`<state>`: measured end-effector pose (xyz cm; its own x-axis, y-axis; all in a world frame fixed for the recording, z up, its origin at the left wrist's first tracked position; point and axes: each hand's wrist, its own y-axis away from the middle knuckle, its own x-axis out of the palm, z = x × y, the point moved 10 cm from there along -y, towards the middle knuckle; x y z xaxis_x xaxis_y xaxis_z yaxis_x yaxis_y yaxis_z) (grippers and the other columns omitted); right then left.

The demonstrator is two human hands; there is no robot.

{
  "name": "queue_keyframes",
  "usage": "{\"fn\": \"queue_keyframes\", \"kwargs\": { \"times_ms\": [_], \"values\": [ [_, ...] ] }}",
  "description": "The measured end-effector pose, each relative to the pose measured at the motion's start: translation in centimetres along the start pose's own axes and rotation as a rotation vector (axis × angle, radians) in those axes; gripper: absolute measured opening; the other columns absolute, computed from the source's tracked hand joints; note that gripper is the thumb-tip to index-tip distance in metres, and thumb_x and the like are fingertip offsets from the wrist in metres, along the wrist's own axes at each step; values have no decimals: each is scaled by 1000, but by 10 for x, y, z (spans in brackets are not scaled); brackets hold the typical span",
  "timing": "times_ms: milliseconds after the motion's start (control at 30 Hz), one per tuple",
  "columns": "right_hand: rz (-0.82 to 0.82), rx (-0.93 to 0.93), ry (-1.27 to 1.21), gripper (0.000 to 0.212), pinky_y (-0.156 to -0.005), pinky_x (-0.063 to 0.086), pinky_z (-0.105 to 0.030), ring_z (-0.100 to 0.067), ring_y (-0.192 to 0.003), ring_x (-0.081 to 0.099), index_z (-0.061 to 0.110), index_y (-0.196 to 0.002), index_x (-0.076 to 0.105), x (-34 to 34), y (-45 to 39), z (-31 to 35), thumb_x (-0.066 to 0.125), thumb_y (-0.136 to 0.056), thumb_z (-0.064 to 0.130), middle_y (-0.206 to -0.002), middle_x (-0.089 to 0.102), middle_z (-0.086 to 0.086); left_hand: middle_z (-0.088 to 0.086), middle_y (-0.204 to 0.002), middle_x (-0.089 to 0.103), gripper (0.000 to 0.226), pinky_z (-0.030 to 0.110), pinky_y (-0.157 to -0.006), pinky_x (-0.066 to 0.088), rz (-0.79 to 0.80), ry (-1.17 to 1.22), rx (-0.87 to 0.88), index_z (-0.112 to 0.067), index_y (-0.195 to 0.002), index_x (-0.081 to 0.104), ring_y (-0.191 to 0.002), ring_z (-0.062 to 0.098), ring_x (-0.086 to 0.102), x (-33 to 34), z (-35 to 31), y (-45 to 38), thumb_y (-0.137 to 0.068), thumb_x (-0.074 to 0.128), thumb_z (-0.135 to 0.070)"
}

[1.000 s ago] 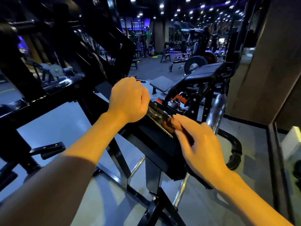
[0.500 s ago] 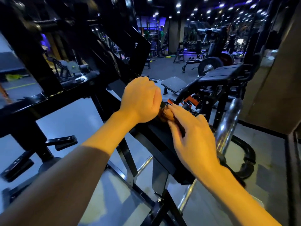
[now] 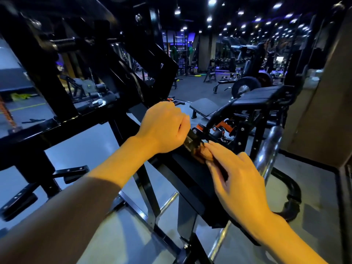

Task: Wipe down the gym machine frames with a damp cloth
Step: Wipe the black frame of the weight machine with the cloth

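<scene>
This is a commercial gym, dim and lit by rows of small ceiling spotlights [image 3: 209, 0] with purple-blue glow at twelve o'clock. A heavy black steel machine frame [image 3: 62, 126] fills the nine to eleven o'clock side, while padded benches [image 3: 206, 108] and a weight plate [image 3: 245, 86] on a bar stand toward one o'clock. More racks and machines crowd the dark rubber floor [image 3: 192, 88] beyond, and a chromed bar [image 3: 270, 147] rises at three o'clock.
</scene>
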<state>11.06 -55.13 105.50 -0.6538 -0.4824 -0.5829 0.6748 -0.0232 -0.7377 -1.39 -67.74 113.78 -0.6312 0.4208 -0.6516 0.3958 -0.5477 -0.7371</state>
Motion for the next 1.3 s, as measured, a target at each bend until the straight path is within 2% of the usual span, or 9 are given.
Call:
{"fn": "queue_keyframes", "kwargs": {
  "times_ms": [67, 167, 267, 433, 633, 733, 933, 1067, 1300],
  "values": [
    [-10, 42, -20, 32, -59, 32, -25, -16, -73, 43, 40, -135, 60, 2, -13, -7, 55, -104, 34, -95, 47, 33, 5, -53, 43, 57, 39, -85, 47, 1, -19, 15, -12, -56, 48, -55, 23, 37, -9, 15, -5, -106, 29, -31],
    [-36, 85, -23, 28, -65, 36, -27, -16, -80, 43, 39, -132, 60, 14, -33, 6, 51, -106, 36, -99, 57, 26, 6, -75, 70, 65, 24, -126, 11, 22, -65, 66, -11, -72, 70, -78, 28, 63, -16, 28, -16, -106, 20, -34],
    [-8, 40, -44, 38, -66, 42, -26, -15, -81, 40, 35, -142, 58, 20, -29, 20, 57, -104, 32, -113, 62, 23, 13, -109, 76, 57, 33, -122, 22, -9, -113, 183, -4, -86, 78, -103, 36, 62, -11, 23, -16, -108, 30, -25],
    [10, 26, -46, 34, -59, 36, -19, -13, -76, 43, 43, -137, 57, 6, -11, 2, 56, -103, 35, -109, 60, 31, 16, -115, 74, 49, 48, -110, 41, -123, -58, 69, -3, -93, 79, -106, 37, 64, -18, 31, -11, -104, 38, -26],
    [16, 52, -130, 37, -65, 46, -29, -20, -76, 52, 39, -142, 57, 28, -39, 15, 57, -106, 33, -116, 65, 23, 13, -123, 73, 60, 45, -126, 22, 52, -59, 88, -7, -97, 80, -118, 34, 62, -21, 43, -23, -105, 26, -33],
    [48, -7, -131, 43, -69, 48, -24, -15, -84, 50, 40, -146, 55, 17, -20, 20, 57, -104, 35, -134, 61, 28, 13, -111, 75, 56, 37, -124, 22, 59, -91, 185, -6, -92, 79, -111, 36, 62, -15, 37, -18, -105, 29, -29],
    [2, 50, -116, 29, -70, 47, -32, -21, -81, 54, 39, -135, 59, 30, -55, 16, 53, -107, 33, -113, 64, 22, 6, -91, 74, 46, 39, -103, 37, -109, -18, 113, -12, -78, 74, -110, 34, 64, -19, 40, -14, -98, 36, -27],
    [34, -30, -126, 42, -71, 41, -15, -9, -86, 48, 39, -145, 56, 24, -37, 29, 56, -104, 36, -135, 60, 27, 1, -86, 74, 45, 41, -102, 44, -150, -3, 111, -13, -76, 72, -112, 32, 65, -18, 42, -14, -98, 36, -27],
    [27, 59, -148, 29, -69, 52, -40, -20, -82, 58, 42, -134, 59, 36, -64, 8, 53, -107, 34, -108, 65, 23, 0, -81, 73, 46, 43, -103, 48, -220, -8, 134, -12, -73, 71, -112, 31, 67, -18, 42, -10, -98, 34, -25]
  ]
}}
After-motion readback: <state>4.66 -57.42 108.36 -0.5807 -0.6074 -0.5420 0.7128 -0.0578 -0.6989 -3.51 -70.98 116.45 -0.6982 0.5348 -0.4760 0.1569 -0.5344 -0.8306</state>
